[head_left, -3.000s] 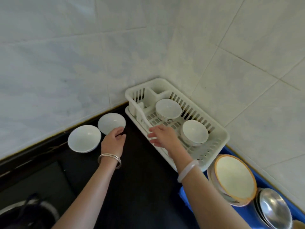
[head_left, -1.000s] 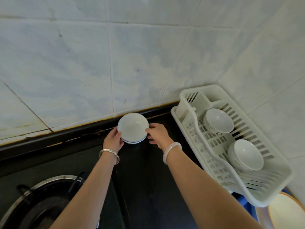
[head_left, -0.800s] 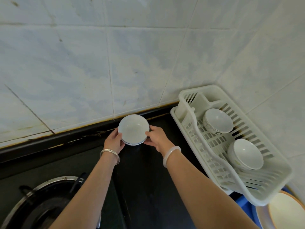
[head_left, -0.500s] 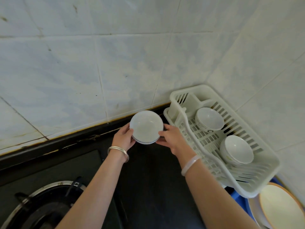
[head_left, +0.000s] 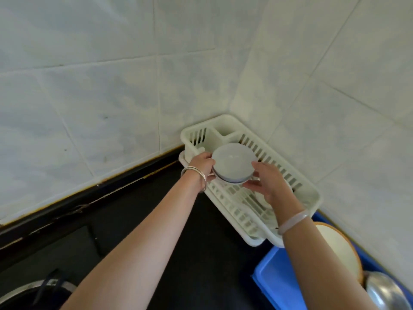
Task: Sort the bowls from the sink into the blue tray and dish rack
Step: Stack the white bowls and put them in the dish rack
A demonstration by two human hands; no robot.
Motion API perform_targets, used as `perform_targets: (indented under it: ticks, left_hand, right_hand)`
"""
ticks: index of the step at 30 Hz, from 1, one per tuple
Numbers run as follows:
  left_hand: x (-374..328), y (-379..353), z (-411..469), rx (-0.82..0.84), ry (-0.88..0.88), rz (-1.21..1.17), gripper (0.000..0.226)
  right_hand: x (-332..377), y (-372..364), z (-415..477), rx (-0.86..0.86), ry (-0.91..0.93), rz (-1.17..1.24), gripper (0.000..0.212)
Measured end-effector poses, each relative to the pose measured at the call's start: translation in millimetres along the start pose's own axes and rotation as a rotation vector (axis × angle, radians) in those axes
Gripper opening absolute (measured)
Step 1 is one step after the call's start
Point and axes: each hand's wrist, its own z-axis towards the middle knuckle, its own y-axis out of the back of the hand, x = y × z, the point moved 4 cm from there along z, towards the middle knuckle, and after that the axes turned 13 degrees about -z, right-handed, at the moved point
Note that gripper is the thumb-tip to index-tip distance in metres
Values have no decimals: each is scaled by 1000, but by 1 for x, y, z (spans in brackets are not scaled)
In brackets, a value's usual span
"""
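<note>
— White bowls [head_left: 232, 165], stacked, are gripped from both sides: the rim is pinched on one side by the left hand [head_left: 200, 164] and on the other by the right hand [head_left: 267, 182].

— How are the arms posed?

— Both forearms are stretched forward and angled toward each other, a metal bangle [head_left: 194, 176] worn on the left wrist and a pale bangle [head_left: 293, 221] on the right.

— Where is the stack held?

— It is held level above the far end of the white dish rack [head_left: 310, 193], set in the tiled corner. Beside the rack's near end, a blue tray [head_left: 277, 285] is seen, with a tan-rimmed plate [head_left: 335, 249] and a steel bowl [head_left: 386, 294] in it.
</note>
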Motion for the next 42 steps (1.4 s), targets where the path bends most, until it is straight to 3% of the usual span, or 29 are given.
perform_targets:
  ticks: [10, 17, 21, 27, 33, 38, 42]
  left_hand:
    - [31, -35, 50, 48, 85, 369, 39]
    - [40, -41, 84, 108, 78, 809, 39]
    - [44, -46, 92, 148, 86, 971, 36]
    - [51, -49, 103, 165, 129, 1011, 38]
    - [55, -47, 110, 123, 176, 952, 27]
    - [55, -50, 108, 62, 28, 977, 30]
    - [51, -52, 97, 57, -63, 950, 32]
  right_hand:
    - [-60, 17, 31, -29, -138, 89, 20]
    - [-74, 15, 42, -8, -158, 88, 14]
    - [-87, 12, 43, 15, -156, 71, 22]
    - [-96, 14, 48, 12, -147, 93, 16]
    - [-98, 15, 51, 36, -137, -82, 13]
    - [-91, 15, 39, 44, -126, -123, 11]
    - [-82, 23, 23, 20, -29, -234, 23]
